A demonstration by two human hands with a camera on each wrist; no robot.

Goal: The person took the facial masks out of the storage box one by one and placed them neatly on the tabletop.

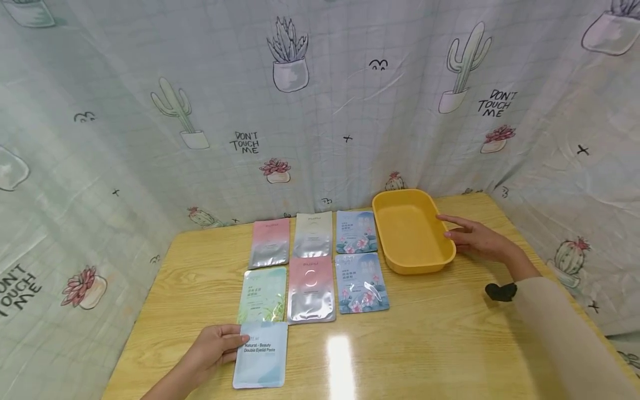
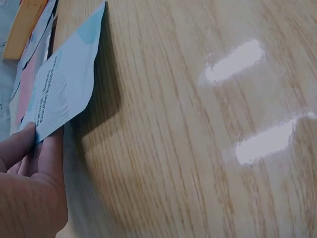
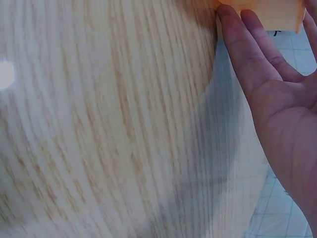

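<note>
In the head view my left hand (image 1: 216, 345) pinches the left edge of a pale blue packet (image 1: 261, 364) printed "Natural - Beauty Double Eyelid Paste". In the left wrist view the packet (image 2: 69, 74) is tilted, its far end raised off the table with a shadow beneath. Its top edge meets a green packet (image 1: 262, 294) in the head view. On the right side, my right hand (image 1: 477, 240) touches the side of a yellow plastic basket (image 1: 420, 269), and the right wrist view shows its fingers (image 3: 242, 49) nearly straight against the wall.
Between the hands lie two pink-and-silver packets (image 1: 311, 289), a cream-and-silver packet (image 1: 314, 233) and two blue flowered packets (image 1: 361, 283), set out in rows. A cactus-print curtain (image 1: 345, 111) encloses the back and sides of the wooden table (image 1: 430, 344).
</note>
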